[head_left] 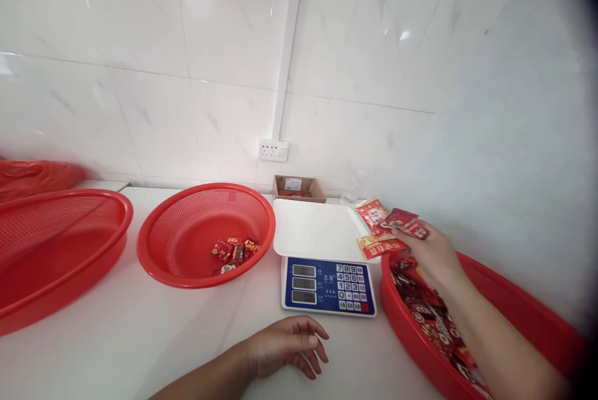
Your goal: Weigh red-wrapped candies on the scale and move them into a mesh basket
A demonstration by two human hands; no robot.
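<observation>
My right hand (pixel 432 250) is closed on several red candy packets (pixel 385 244), held fanned out above the right edge of the scale's white pan (pixel 317 228). Below that forearm a red plastic basket (pixel 397 316) holds many wrapped candies (pixel 432 319). My left hand (pixel 292 344) hovers or rests over the table in front of the scale, fingers curved and apart, with nothing in it. The digital scale (pixel 328 286) has a blue keypad panel with three displays, whose readings I cannot make out.
A round red basket (pixel 163 263) left of the scale has a small heap of wrapped candies (pixel 236 255). Another red basket (pixel 107 257) stands farther left, with red plastic bags (pixel 37 174) behind it. A small cardboard box (pixel 313 191) sits against the wall behind the scale.
</observation>
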